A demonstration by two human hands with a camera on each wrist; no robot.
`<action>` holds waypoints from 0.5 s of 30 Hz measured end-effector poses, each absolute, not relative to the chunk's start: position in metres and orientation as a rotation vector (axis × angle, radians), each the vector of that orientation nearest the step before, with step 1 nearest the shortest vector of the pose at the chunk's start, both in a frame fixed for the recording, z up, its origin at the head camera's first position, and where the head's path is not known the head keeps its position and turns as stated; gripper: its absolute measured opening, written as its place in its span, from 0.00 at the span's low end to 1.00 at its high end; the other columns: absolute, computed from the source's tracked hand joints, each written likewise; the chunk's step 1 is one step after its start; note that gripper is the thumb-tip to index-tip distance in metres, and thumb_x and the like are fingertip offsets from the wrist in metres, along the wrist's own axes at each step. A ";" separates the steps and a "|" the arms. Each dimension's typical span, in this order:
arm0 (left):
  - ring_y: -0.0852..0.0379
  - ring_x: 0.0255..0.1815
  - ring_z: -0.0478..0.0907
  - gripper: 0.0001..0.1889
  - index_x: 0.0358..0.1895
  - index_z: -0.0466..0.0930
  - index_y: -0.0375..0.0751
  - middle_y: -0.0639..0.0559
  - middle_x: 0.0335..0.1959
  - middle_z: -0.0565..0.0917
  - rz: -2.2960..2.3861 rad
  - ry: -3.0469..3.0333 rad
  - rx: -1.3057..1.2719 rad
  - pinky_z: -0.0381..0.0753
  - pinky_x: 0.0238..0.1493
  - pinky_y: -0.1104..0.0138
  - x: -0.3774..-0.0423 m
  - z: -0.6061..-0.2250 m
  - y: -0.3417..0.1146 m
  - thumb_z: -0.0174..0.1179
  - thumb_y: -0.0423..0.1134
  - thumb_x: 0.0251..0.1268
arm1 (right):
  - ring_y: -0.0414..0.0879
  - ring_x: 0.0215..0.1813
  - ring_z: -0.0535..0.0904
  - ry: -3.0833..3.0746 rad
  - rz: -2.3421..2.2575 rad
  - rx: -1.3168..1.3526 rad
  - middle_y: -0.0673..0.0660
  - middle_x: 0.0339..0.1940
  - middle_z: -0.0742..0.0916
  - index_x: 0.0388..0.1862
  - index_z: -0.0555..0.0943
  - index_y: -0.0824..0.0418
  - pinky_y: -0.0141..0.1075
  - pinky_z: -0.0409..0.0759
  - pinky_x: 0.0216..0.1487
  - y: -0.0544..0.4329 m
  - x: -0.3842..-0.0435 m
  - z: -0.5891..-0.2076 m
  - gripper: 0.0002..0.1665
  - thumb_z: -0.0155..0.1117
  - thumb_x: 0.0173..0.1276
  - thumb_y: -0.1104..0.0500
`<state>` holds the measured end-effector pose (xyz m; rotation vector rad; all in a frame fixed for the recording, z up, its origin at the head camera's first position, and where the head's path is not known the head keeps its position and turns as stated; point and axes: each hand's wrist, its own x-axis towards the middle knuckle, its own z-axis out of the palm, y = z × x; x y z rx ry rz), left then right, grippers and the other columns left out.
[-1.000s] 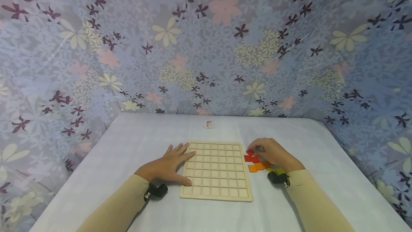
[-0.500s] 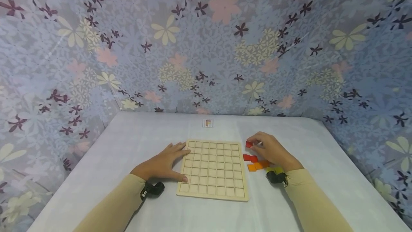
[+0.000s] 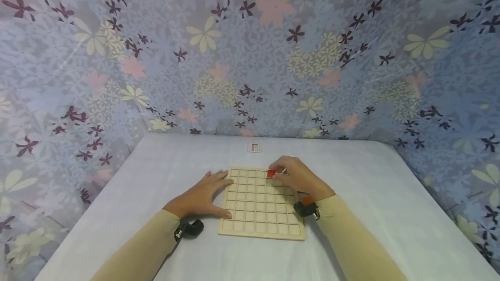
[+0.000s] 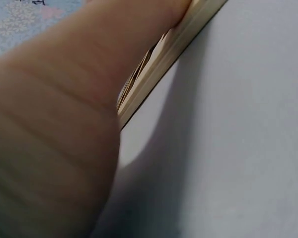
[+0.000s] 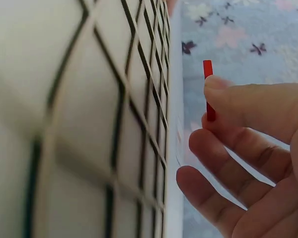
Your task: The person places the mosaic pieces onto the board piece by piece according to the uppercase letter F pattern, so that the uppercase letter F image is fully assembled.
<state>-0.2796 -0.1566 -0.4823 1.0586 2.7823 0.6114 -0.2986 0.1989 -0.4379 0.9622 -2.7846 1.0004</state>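
A pale wooden grid board [image 3: 255, 206] with square cells lies on the white table. My left hand [image 3: 201, 196] rests at its left edge, fingers spread, with the thumb and fingertips over the rim. In the left wrist view the thumb side of the left hand [image 4: 64, 109] meets the board's side [image 4: 159, 69]. My right hand [image 3: 298, 179] pinches a red square tile [image 3: 271, 173] between thumb and fingers above the board's far right part. The right wrist view shows the red tile [image 5: 208, 89] edge-on, raised off the grid [image 5: 124, 99], the other fingers loosely bent.
Orange tiles [image 3: 307, 200] lie right of the board, mostly hidden under the right wrist. A small printed grid card [image 3: 254, 147] lies beyond the board. Behind the table hangs a flowered cloth [image 3: 250, 55]. Each wrist wears a black camera [image 3: 306, 209].
My right hand has lifted the red tile from the pile right of the board and carried it left over the grid. The left hand stays at the board's edge.
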 end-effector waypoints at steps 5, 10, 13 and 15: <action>0.47 0.85 0.45 0.60 0.81 0.66 0.50 0.45 0.86 0.53 0.604 2.786 1.074 0.36 0.82 0.50 -0.279 -0.484 -0.154 0.65 0.83 0.47 | 0.44 0.47 0.85 -2.855 1.039 0.973 0.52 0.48 0.88 0.57 0.87 0.64 0.41 0.86 0.49 0.172 -0.305 -0.446 0.17 0.76 0.70 0.63; 0.47 0.85 0.45 0.60 0.81 0.66 0.50 0.45 0.85 0.54 0.586 2.799 1.070 0.36 0.82 0.50 -0.279 -0.483 -0.154 0.64 0.84 0.48 | 0.44 0.47 0.85 -2.881 1.035 0.946 0.51 0.47 0.89 0.55 0.89 0.63 0.42 0.85 0.51 0.153 -0.309 -0.449 0.17 0.77 0.69 0.62; 0.47 0.85 0.45 0.60 0.81 0.66 0.50 0.45 0.85 0.54 0.575 2.806 1.076 0.36 0.82 0.50 -0.279 -0.483 -0.154 0.64 0.84 0.48 | 0.45 0.49 0.85 -2.881 1.021 0.936 0.52 0.47 0.89 0.54 0.89 0.63 0.43 0.85 0.53 0.144 -0.309 -0.449 0.16 0.78 0.68 0.63; 0.47 0.85 0.45 0.60 0.81 0.66 0.49 0.44 0.85 0.53 0.571 2.806 1.076 0.36 0.82 0.50 -0.279 -0.482 -0.154 0.64 0.84 0.48 | 0.45 0.48 0.85 -2.879 0.995 0.931 0.52 0.46 0.90 0.52 0.89 0.63 0.42 0.85 0.52 0.140 -0.309 -0.449 0.15 0.78 0.67 0.63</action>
